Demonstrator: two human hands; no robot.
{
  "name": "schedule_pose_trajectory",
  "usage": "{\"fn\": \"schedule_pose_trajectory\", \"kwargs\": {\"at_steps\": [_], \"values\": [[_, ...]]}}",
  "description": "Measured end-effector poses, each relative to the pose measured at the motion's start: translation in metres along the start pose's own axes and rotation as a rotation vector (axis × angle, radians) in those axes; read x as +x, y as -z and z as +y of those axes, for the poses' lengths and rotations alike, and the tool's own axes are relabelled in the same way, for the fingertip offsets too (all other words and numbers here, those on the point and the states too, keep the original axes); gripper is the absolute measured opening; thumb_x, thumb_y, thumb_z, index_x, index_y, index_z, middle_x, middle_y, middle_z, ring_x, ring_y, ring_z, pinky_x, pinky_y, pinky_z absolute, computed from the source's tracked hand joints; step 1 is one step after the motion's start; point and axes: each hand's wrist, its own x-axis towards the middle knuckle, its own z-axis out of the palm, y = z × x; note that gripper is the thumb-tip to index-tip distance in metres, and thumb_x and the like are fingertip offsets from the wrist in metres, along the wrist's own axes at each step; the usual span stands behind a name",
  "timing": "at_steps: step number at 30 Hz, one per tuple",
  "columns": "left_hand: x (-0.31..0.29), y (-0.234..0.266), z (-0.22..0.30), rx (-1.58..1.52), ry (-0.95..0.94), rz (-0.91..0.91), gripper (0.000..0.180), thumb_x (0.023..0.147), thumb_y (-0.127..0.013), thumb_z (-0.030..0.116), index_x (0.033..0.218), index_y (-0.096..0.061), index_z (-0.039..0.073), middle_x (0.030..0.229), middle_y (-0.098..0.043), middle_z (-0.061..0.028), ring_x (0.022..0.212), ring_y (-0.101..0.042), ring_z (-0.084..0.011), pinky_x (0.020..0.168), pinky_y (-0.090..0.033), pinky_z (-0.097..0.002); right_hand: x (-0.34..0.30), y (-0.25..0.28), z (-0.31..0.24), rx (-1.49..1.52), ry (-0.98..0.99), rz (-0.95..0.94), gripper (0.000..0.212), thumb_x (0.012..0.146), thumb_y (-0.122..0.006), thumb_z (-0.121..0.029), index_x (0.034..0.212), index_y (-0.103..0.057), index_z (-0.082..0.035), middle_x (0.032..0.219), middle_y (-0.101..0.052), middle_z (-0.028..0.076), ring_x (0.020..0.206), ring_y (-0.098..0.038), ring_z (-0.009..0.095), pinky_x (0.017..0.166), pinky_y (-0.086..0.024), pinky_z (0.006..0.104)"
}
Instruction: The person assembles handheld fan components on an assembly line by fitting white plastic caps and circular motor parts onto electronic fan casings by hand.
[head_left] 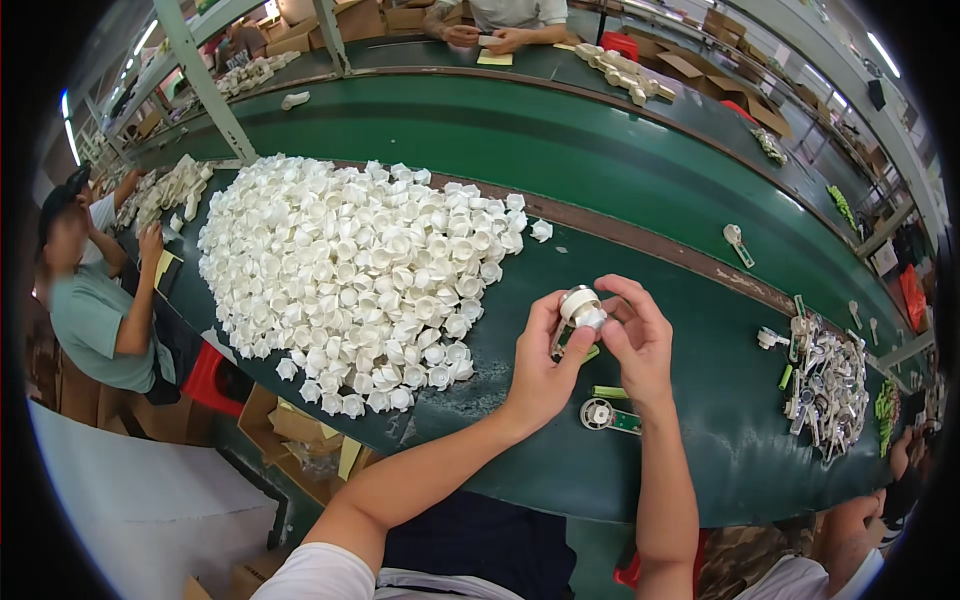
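Held up between both hands over the green work surface is a small round part (582, 306), white with a shiny silver rim. My left hand (545, 350) grips it from the left, thumb and fingers closed around its side. My right hand (640, 345) pinches it from the right with thumb and fingertips. A bit of green shows under the part, by the left thumb. Just below the hands lies a circuit-board piece (610, 415) with a round white head, and a light green strip (609, 392) beside it. To the left spreads a large heap of white petal-edged cups (350, 270).
At right lies a pile of silver-and-white assemblies (825, 390). One loose assembly (738, 245) rests on the green conveyor belt (640, 180) beyond a raised brown edge. Co-workers sit at left, across the belt and at far right. A red stool (213, 378) stands at left.
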Motion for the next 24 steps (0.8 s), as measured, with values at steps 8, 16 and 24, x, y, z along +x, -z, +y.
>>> {"fn": "schedule_pose_trajectory", "kwargs": {"at_steps": [8,16,24], "values": [[0.003,0.005,-0.006,0.14,-0.17,-0.06,0.04,0.094,-0.06,0.012,0.129,-0.044,0.0,0.134,-0.041,-0.0114,0.112,-0.052,-0.0179,0.091,-0.045,-0.03,0.0,-0.002,0.007,0.115,-0.04,-0.069,0.044,0.09,-0.068,-0.012,0.128,-0.056,0.005,0.117,-0.054,0.01,0.101,-0.056,0.016,0.08,-0.051,0.0257],[0.002,0.003,0.0,0.049,-0.138,-0.105,0.038,0.095,-0.06,0.01,0.128,-0.045,-0.002,0.129,-0.043,-0.0117,0.109,-0.053,-0.0173,0.086,-0.051,-0.0291,-0.003,0.006,0.011,0.158,-0.097,-0.048,0.042,0.088,-0.07,-0.01,0.125,-0.058,0.006,0.107,-0.057,0.007,0.094,-0.057,0.013,0.06,-0.045,0.0209],[0.003,0.002,0.006,0.076,-0.127,-0.007,0.032,0.093,-0.062,0.008,0.121,-0.052,-0.005,0.125,-0.05,-0.0127,0.106,-0.057,-0.0168,0.083,-0.053,-0.0282,-0.004,-0.008,0.007,0.042,-0.133,0.075,0.039,0.089,-0.068,-0.008,0.124,-0.058,0.005,0.108,-0.06,0.008,0.089,-0.057,0.01,0.061,-0.045,0.0198]]}}
